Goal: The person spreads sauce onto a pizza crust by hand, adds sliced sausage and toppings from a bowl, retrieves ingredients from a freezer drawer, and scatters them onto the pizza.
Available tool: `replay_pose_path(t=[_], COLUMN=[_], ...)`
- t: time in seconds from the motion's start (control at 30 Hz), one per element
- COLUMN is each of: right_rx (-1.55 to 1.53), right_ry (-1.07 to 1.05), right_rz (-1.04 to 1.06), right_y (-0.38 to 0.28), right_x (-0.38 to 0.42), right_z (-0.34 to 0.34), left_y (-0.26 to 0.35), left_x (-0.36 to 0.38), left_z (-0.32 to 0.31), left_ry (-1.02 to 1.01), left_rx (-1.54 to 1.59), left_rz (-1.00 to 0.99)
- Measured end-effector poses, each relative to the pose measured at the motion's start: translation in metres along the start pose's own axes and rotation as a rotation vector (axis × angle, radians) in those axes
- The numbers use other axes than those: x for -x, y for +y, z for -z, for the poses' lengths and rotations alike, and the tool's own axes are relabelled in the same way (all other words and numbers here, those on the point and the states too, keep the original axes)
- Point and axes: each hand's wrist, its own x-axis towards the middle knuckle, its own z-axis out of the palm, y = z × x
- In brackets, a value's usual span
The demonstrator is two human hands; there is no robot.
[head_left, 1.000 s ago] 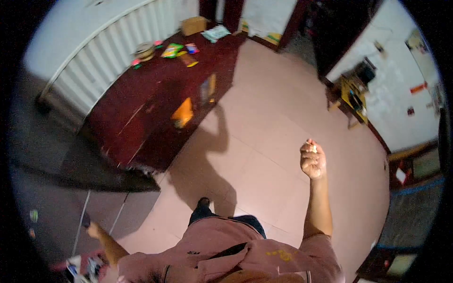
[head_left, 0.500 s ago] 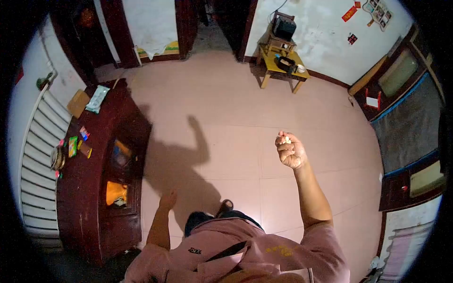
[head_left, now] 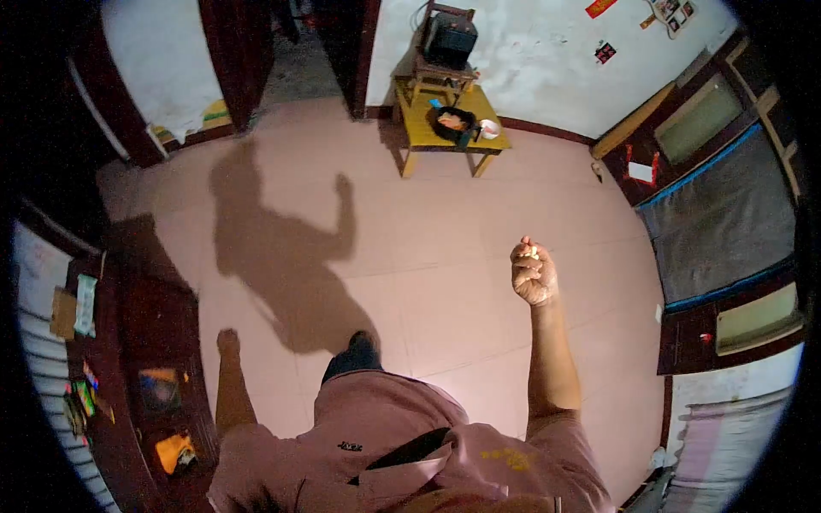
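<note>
**Small pale thing pinched in a raised fist, standing on a pink tiled floor**

Starting closest in: person's in a pinkish shirt (head_left: 402,445), looking straight down at themselves. One dark shoe (head_left: 353,352) pokes out in front on the tile floor (head_left: 445,256). The left hand (head_left: 227,340) hangs low beside a dark red cabinet (head_left: 150,376), holding nothing as far as I can see, but it's too small and dim to say if the fingers are loose or curled.

The right hand (head_left: 533,274) is up at the end of a bent forearm, curled into a fist. A small pale object (head_left: 533,252) sits right at the top of that fist, gripped between thumb and forefinger, just its tip showing. Whitish-yellow, tiny, blurry, can't tell what it is.

Farther out, the person's shadow falls across the tiles. Then by the far wall a yellow table (head_left: 453,128) with a dark bowl (head_left: 451,123) and a white cup (head_left: 488,128) on it, and a dark box (head_left: 451,36) behind it on a stand
</note>
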Motion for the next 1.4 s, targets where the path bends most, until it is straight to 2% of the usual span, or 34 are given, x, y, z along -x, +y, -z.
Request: replay_pose_path(t=[0.03, 0.1, 0.13, 0.23, 0.27, 0.33, 0.37, 0.43, 0.47, 0.53, 0.57, 0.6, 0.67, 0.73, 0.77, 0.8, 0.83, 0.87, 0.9, 0.93, 0.97, 1.07, 1.13, 1.17, 1.2, 1.23, 1.27, 1.33, 1.37, 1.4], right_rx=[0.019, -0.02, -0.042, 0.009, 0.02, 0.075, 0.081, 0.183, 0.174, 0.127, 0.142, 0.158, 0.192, 0.204, 0.195, 0.184, 0.274, 0.273, 0.281, 0.288, 0.546, 0.471, 0.593, 0.634, 0.684, 0.594, 0.693, 0.89, 0.917, 0.946], right_ry=[0.002, 0.0, -0.017, 0.039, 0.061, 0.093, 0.104, 0.165, 0.171, 0.2, 0.224, 0.219, 0.224, 0.288, 0.301, 0.321, 0.411, 0.417, 0.416, 0.434, 0.585, 0.591, 0.617, 0.671, 0.716, 0.681, 0.726, 0.806, 0.776, 0.744], right_rz=[0.054, 0.053, 0.037, 0.096, 0.101, 0.087, 0.031, 0.017, -0.038, -0.148, -0.187, -0.246, -0.31, -0.332, -0.377, -0.418, -0.377, -0.405, -0.428, -0.47, -0.412, -0.557, -0.557, -0.534, -0.51, -0.598, -0.624, -0.673, -0.707, -0.738], right_y=[-0.028, -0.079, -0.066, -0.139, -0.177, -0.232, -0.242, -0.304, -0.34, -0.391, -0.413, -0.404, -0.434, -0.464, -0.476, -0.485, -0.492, -0.497, -0.504, -0.518, -0.522, -0.556, -0.562, -0.566, -0.57, -0.577, -0.576, -0.575, -0.585, -0.596], right_x=[-0.016, -0.041, -0.061, -0.099, -0.121, -0.154, -0.184, -0.238, -0.27, -0.313, -0.337, -0.369, -0.424, -0.478, -0.504, -0.527, -0.558, -0.567, -0.584, -0.611, -0.634, -0.7, -0.715, -0.729, -0.738, -0.747, -0.753, -0.781, -0.787, -0.794], right_z=[-0.004, -0.014, -0.001, -0.001, -0.003, -0.003, 0.002, 0.004, 0.0, -0.006, -0.002, -0.001, 0.009, 0.016, 0.031, 0.043, 0.049, 0.063, 0.079, 0.092, 0.094, 0.153, 0.188, 0.203, 0.215, 0.232, 0.23, 0.217, 0.226, 0.234], left_y=[0.039, 0.155, 0.204, 0.392, 0.449, 0.541, 0.545, 0.608, 0.631, 0.652, 0.653, 0.615, 0.593, 0.566, 0.545, 0.512, 0.51, 0.509, 0.491, 0.504, 0.534, 0.627, 0.695, 0.728, 0.764, 0.787, 0.806, 0.838, 0.856, 0.869], left_x=[-0.072, -0.182, -0.218, -0.299, -0.34, -0.377, -0.39, -0.44, -0.459, -0.459, -0.457, -0.439, -0.418, -0.387, -0.361, -0.329, -0.333, -0.316, -0.298, -0.303, -0.316, -0.382, -0.432, -0.466, -0.5, -0.528, -0.545, -0.57, -0.575, -0.572], left_z=[-0.005, 0.077, 0.14, 0.294, 0.279, 0.274, 0.249, 0.211, 0.205, 0.197, 0.186, 0.177, 0.145, 0.074, 0.04, -0.011, -0.015, -0.042, -0.093, -0.084, -0.065, -0.042, -0.034, -0.033, 0.002, 0.047, 0.076, 0.073, 0.085, 0.074], left_ry=[0.133, -0.112, -0.2, -0.466, -0.332, -0.371, -0.339, -0.311, -0.458, -0.769, -0.756, -0.712, -0.66, -0.599, -0.524, -0.64, -0.642, -0.506, -0.346, -0.334, -0.32, -0.244, -0.241, -0.359, -0.264, -0.309, -0.349, -0.305, -0.209, -0.237], left_rx=[-0.002, 0.685, 0.952, 1.345, 1.418, 1.479, 1.423, 1.324, 1.44, 1.623, 1.675, 1.726, 1.812, 1.937, 2.115, 2.289, 1.818, 1.747, 1.769, 1.672, 1.67, 1.803, 1.934, 1.806, 1.596, 1.641, 1.685, 1.842, 1.991, 1.855], left_rz=[-0.092, -0.037, -0.004, -0.035, -0.319, -0.411, -0.436, -0.521, -0.326, 0.106, 0.267, 0.457, 0.801, 1.067, 1.169, 1.02, 1.307, 1.365, 1.579, 1.607, 1.611, 1.564, 1.407, 1.2, 0.962, 1.03, 1.102, 1.194, 1.243, 1.184])
